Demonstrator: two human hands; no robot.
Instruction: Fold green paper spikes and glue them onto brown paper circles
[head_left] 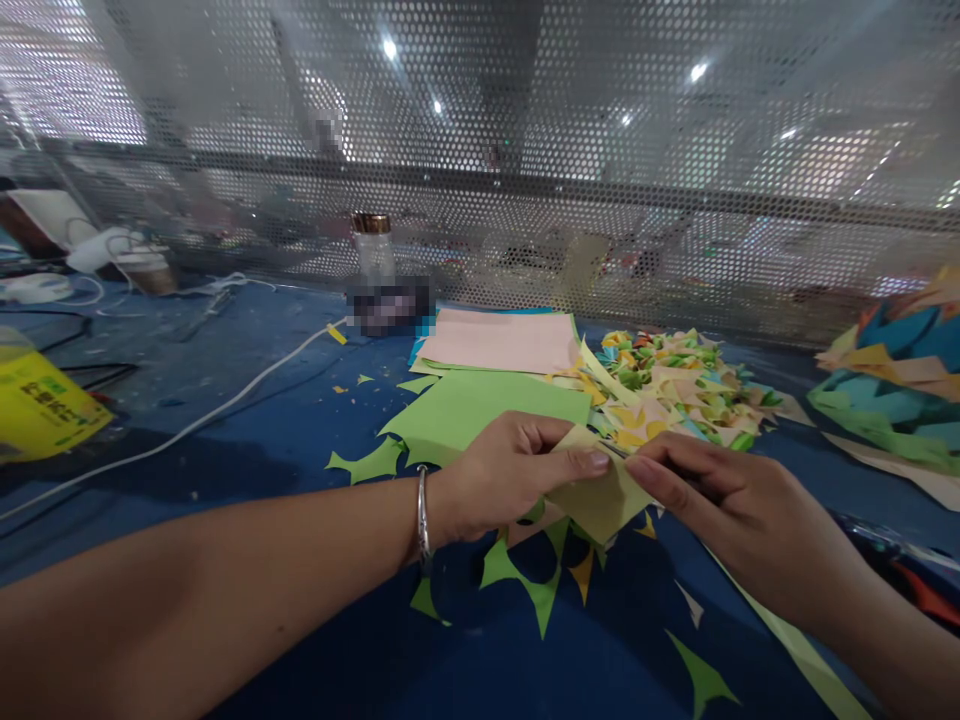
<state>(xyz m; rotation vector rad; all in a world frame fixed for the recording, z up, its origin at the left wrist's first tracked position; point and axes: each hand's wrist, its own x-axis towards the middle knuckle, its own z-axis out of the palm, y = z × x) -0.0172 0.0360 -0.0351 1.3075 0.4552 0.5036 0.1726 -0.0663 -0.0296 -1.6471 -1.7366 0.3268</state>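
Observation:
A pale yellow piece of paper (604, 500) is held over the table, tilted toward me. My left hand (517, 465) pinches its upper left part, thumb on top. At the paper's right edge, my right hand (720, 510) has its thumb and curled forefinger closed on it. A thin dark line shows between the two hands; what it is I cannot make out. Beneath the paper lie green paper scraps (525, 580) with curved cut edges. Just beyond my left hand is a light green sheet (480, 405).
Behind lies a stack of pink sheets (499, 340). A heap of small coloured paper pieces (675, 385) is to its right. Layered paper shapes (892, 400) stand far right. A white cable (247, 385), a yellow-labelled container (49, 400) and a lidded bottle (373, 250) are at left, before a perforated metal screen (480, 220).

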